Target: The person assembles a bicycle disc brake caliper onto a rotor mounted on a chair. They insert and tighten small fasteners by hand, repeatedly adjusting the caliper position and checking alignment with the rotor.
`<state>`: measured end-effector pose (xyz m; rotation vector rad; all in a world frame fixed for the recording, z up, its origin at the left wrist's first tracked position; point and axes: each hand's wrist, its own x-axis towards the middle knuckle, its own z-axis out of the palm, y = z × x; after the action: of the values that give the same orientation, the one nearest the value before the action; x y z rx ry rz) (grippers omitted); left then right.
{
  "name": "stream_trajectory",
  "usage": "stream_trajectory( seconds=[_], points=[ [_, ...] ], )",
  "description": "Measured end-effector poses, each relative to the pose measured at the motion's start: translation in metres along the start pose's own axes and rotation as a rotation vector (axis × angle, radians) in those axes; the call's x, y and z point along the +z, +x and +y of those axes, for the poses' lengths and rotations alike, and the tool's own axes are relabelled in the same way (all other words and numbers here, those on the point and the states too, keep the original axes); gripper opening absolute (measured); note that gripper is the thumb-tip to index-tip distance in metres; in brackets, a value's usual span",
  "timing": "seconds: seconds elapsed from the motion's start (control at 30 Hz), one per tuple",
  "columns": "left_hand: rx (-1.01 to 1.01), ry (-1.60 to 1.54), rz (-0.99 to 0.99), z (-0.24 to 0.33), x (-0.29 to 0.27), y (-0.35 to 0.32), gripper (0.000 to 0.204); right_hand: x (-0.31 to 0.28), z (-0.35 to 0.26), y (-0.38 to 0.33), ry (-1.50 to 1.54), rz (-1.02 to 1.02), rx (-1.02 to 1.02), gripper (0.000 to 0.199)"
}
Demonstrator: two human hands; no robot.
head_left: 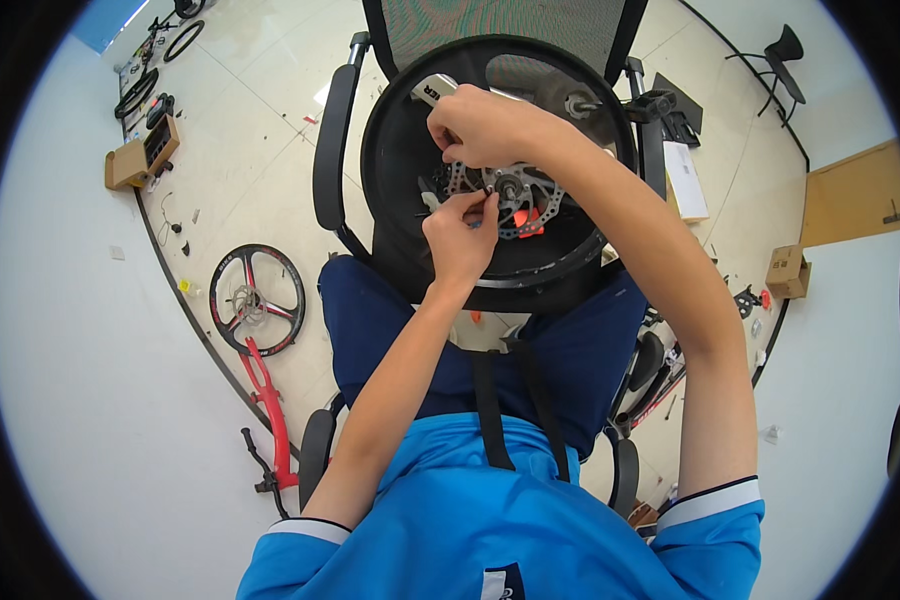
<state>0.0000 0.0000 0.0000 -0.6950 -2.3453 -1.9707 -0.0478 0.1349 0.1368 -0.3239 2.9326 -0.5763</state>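
Observation:
A black-rimmed wheel [372, 190] lies flat across the seat of an office chair in front of me. At its middle is a silver brake disc [545, 190] with holes, around a hub [510, 187]. My left hand [460, 237] is closed in a pinch at the disc's left side, by the hub; what its fingertips hold is too small to make out. Above the disc's upper left, my right hand [485, 127] is closed with fingers curled down; anything in it is hidden. A bright orange piece [528, 222] shows under the disc.
Chair armrests [330, 160] flank the wheel. On the floor at left lie a three-spoke wheel [258, 300], a red bike frame [270, 405] and an open cardboard box [130, 165]. A closed box [788, 272] and a black chair [778, 65] stand at right. Small parts are scattered about.

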Motion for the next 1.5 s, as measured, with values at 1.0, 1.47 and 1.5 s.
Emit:
stream_trajectory(
  seconds=[1.0,1.47,1.5],
  points=[
    [-0.002,-0.036,0.000,-0.008,0.005,-0.002,0.018,0.003,0.004,-0.002,0.026,0.027,-0.006,0.006],
    [-0.100,-0.086,-0.018,0.000,0.004,0.009,0.021,0.008,0.028,0.009,0.281,0.037,0.106,0.010],
    [-0.105,-0.082,-0.019,0.000,0.003,0.009,0.019,0.009,0.028,0.009,0.281,0.041,0.104,0.010]
  ],
)
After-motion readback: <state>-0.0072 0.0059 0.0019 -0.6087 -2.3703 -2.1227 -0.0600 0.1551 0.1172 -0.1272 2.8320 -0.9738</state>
